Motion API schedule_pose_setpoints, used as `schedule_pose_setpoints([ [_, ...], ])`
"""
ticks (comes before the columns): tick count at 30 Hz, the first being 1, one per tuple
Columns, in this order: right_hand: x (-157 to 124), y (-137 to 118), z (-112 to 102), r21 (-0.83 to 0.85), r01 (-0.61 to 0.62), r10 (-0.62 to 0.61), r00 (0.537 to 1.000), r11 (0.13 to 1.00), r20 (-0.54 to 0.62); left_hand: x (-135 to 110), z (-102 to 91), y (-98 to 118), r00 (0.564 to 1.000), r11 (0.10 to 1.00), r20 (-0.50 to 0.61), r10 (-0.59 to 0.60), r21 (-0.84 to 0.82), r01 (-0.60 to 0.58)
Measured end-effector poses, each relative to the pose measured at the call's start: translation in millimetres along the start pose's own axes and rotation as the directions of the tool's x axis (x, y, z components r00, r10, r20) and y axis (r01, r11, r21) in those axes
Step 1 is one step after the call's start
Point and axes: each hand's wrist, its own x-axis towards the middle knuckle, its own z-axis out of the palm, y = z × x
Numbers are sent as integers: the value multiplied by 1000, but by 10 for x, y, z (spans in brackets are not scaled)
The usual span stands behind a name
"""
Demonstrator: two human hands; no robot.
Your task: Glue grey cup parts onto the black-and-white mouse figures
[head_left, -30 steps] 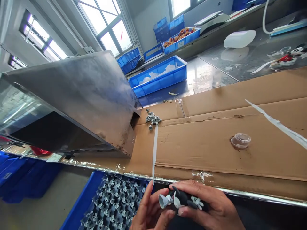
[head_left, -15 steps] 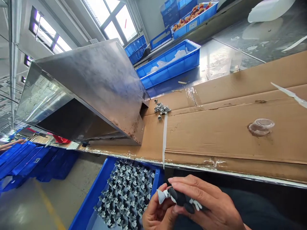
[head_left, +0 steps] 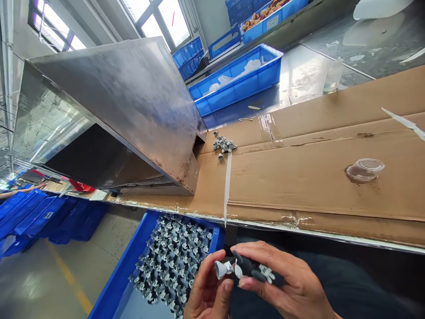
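My right hand (head_left: 279, 279) grips a small dark toy figure (head_left: 245, 266) with rounded black parts and a white gloved hand, lying sideways between thumb and fingers. A pale grey cone-shaped piece (head_left: 219, 269) with a bow-like neck sticks out at its left end. Around that piece my left hand (head_left: 207, 288) is held with index finger and thumb apart; they do not appear to press on it. Just left of my hands, a blue crate (head_left: 114, 270) holds many small grey, black and white parts in rows.
A cardboard-covered bench (head_left: 292, 181) runs across, bearing a pile of small grey parts (head_left: 225, 144), a white strip (head_left: 227, 188) and a clear plastic cup (head_left: 365, 169). A large metal hood (head_left: 142, 106) stands at left. Behind are a blue bin (head_left: 242, 88) and other crates.
The fingers of my left hand have spread away from the cone-shaped piece, and the hand has moved slightly left. My right hand still holds the figure, now turned a little. The view has shifted slightly.
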Motion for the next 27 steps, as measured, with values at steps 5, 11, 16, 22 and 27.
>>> schedule_pose_setpoints([
  [5, -40, -20, 34, 6, 0, 0, 1000, 1000, 0, 80, -53, -66, 968, 955, 47, 245, 163, -249],
  [11, -34, -11, 23, 20, 1, -1, 999, 1000, 36, 125, -130, -80, 943, 906, 113, 312, 264, -332],
  [16, -22, -21, -9, 11, 28, -29, 999, 1000, 38, 130, -137, -72, 926, 887, 151, 346, 269, -375],
  [22, -22, -62, -30, -31, 45, -44, 997, 998, 58, 144, -116, -50, 905, 877, 200, 376, 239, -417],
  [27, -44, -20, -47, -47, 60, -57, 996, 997, 70, 146, -105, -56, 899, 876, 224, 377, 228, -425],
])
